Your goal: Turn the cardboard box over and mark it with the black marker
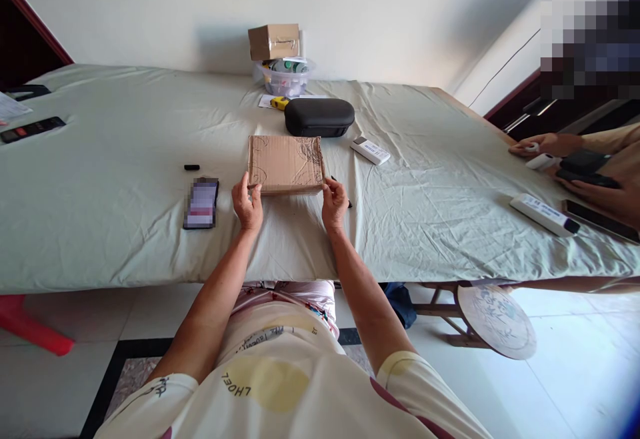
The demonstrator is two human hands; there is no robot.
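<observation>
Brown rectangular cardboard box (285,164) is near the front edge of the pale green cloth-covered table (145,139), between the two hands; bare left hand (249,207) grasps its near-left corner, thumb on the near side; bare right hand (335,203) has the near-right corner the same way; light two-handed hold by the look of it; can't tell if the box rests fully on the cloth or is slightly raised.

Status: box looks closed, no loose flap visible; dark curved lines sit in the corners of the top face, densest far right; the middle shows none I can make out; so corners read as marked, centre as unmarked; underside and far side hidden, can't tell.

Slim black pen-like stick (350,205) lies partly behind the right hand, in nobody's grip as far as shown; short black cylinder (192,167) lies well apart on the left, maybe its cap, which would mean pen uncapped; black oblong zipped case (319,117) sits just beyond the box, apart from both hands.
</observation>
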